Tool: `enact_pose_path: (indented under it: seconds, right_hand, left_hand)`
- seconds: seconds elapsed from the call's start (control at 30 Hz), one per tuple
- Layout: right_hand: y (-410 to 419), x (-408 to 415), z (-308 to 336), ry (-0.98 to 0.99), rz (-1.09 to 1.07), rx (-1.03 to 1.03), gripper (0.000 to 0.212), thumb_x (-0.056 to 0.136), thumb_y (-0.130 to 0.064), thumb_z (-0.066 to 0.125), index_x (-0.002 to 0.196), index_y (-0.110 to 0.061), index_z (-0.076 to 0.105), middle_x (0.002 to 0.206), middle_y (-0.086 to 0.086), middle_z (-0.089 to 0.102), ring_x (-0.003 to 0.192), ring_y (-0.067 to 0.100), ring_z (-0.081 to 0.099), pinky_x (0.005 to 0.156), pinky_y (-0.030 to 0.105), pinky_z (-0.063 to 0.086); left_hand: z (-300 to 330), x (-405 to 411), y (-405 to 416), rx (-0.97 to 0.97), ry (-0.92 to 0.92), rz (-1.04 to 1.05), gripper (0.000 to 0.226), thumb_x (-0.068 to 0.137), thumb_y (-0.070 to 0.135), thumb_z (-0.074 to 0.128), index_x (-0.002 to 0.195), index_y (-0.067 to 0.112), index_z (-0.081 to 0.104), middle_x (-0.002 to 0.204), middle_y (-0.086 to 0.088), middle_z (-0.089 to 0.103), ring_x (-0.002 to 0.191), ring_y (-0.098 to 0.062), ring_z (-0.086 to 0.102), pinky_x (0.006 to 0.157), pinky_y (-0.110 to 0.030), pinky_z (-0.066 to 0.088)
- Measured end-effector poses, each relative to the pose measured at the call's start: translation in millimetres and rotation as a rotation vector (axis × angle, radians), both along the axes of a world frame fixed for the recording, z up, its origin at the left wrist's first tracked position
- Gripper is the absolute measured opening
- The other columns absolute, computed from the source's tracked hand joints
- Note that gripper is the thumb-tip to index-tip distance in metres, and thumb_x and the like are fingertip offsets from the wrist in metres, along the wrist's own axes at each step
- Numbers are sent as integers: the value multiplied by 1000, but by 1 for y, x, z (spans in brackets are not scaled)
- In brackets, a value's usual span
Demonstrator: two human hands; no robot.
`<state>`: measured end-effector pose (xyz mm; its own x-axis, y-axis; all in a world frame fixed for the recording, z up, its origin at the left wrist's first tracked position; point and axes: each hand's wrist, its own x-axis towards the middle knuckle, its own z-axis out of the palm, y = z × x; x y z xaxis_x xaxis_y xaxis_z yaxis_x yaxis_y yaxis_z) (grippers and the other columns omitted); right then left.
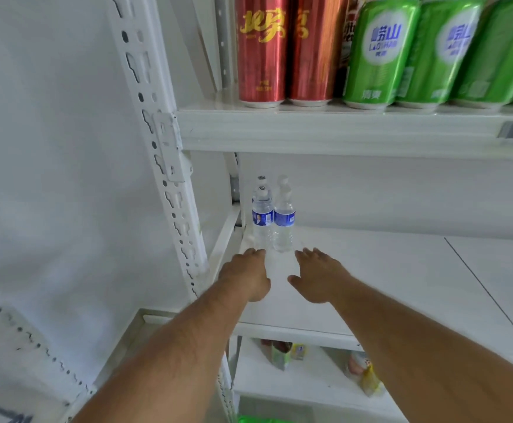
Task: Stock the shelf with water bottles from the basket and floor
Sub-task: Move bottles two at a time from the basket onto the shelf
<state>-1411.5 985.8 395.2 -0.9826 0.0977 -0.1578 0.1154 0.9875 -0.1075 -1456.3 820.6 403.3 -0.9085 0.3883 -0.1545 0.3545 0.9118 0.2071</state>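
Several small clear water bottles with blue labels stand at the back left corner of the white middle shelf point(371, 285); the front two are a left bottle point(262, 219) and a right bottle point(284, 221). More caps show behind them. My left hand point(246, 274) reaches over the shelf with straight fingers, its tips just below the left bottle's base. My right hand point(316, 274) lies beside it, fingers spread and relaxed, a little short of the right bottle. Neither hand holds anything. The basket and the floor are out of view.
Red cans point(263, 50) and green cans point(380, 53) line the upper shelf. A perforated white upright point(160, 141) stands at the left, with a white wall beyond. Snack packets point(279, 354) lie on the lower shelf. The middle shelf stretches bare to the right.
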Motion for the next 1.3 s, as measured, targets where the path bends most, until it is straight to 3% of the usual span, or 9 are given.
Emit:
enact_pose_path:
  seconds: [0.23,0.4,0.5,0.6,0.7,0.83,1.03,1.3]
  right_hand:
    - [5,70,5,-4,19,-25,73,99,-51,41,157,-13,18,165,7,18,152,27,18,121,43,23]
    - [15,135,-5,-2,42,-96,63,97,-48,44,148,-11,33,153,7,37,141,29,35,113,44,35]
    - [23,177,-28,-33,62,-131,59,96,-47,47,141,-10,40,143,8,46,132,31,43,106,44,41]
    - [28,216,-58,-82,83,-111,64,96,-50,47,144,-10,38,147,10,45,134,33,44,108,45,40]
    - [29,252,-88,-180,65,-113,68,96,-51,45,147,-8,35,150,12,42,136,35,42,110,45,38]
    - [28,290,-119,-279,19,-172,60,96,-48,47,141,-8,39,144,11,45,130,33,45,103,45,42]
    - [16,323,-166,-404,-97,-212,69,98,-49,44,151,-8,28,153,13,37,137,35,39,111,45,38]
    - [3,357,-243,-521,-298,-302,65,95,-51,48,147,-13,37,142,14,47,130,33,48,105,42,42]
  left_hand:
    - [13,68,0,-9,-29,40,74,92,34,55,154,24,16,160,1,22,139,-28,35,110,-43,37]
    - [-2,136,9,-18,-86,64,73,92,33,54,154,23,17,160,2,22,139,-27,34,110,-42,37]
    - [-26,178,14,-52,-131,63,67,90,33,54,150,24,26,155,1,31,135,-27,40,107,-42,39]
    - [-55,220,16,-65,-174,66,61,87,35,58,143,23,36,147,-3,43,130,-29,46,104,-40,43]
    - [-86,256,12,-86,-271,57,73,87,36,59,151,21,26,154,-2,35,136,-28,40,108,-42,40]
    - [-124,288,1,-51,-364,113,72,87,36,61,150,23,29,152,-3,38,134,-29,43,107,-43,41]
    - [-180,310,-24,-13,-505,148,75,88,40,60,153,22,25,156,-5,32,137,-29,40,109,-39,38]
    - [-263,327,-48,89,-705,227,72,91,33,62,151,15,29,152,-12,37,135,-27,43,104,-29,38]
